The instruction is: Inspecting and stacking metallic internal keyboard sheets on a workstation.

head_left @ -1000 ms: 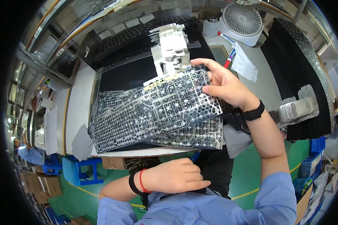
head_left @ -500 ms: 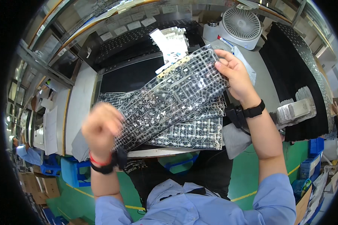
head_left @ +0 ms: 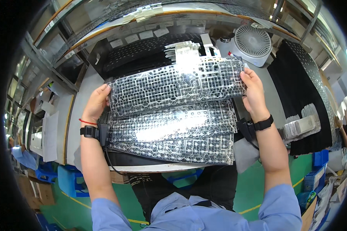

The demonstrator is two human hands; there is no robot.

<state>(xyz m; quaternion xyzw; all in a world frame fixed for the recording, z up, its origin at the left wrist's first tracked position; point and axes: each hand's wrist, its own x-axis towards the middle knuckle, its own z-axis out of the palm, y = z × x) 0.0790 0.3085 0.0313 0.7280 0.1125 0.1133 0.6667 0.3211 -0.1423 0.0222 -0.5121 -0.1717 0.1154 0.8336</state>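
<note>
Held level between both my hands is a clear keyboard membrane sheet (head_left: pixel 154 86) with dense pale traces and dark dots. My left hand (head_left: pixel 97 101) pinches its left edge, and my right hand (head_left: pixel 253 90) grips its right end, thumb on top. Below it on the bench lie more membranes: a middle one (head_left: pixel 216 119) with a bright glare across it, and a lower one (head_left: pixel 204 150) nearer the front edge. Just behind the held sheet, a stack of white strips or labels (head_left: pixel 187 50) is partly covered by it.
A white fan (head_left: pixel 252 42) stands at the back right. Black perforated panels line the back (head_left: pixel 142 48) and right (head_left: pixel 300 88) of the bench. Bundled white strips (head_left: pixel 302 125) sit at the right. A blue stool (head_left: pixel 71 181) is on the green floor at lower left.
My left hand has moved up and out to the membrane's left edge, now gripping it. The sheet has swung from a steep slant to nearly level. My right hand has moved slightly right and down.
</note>
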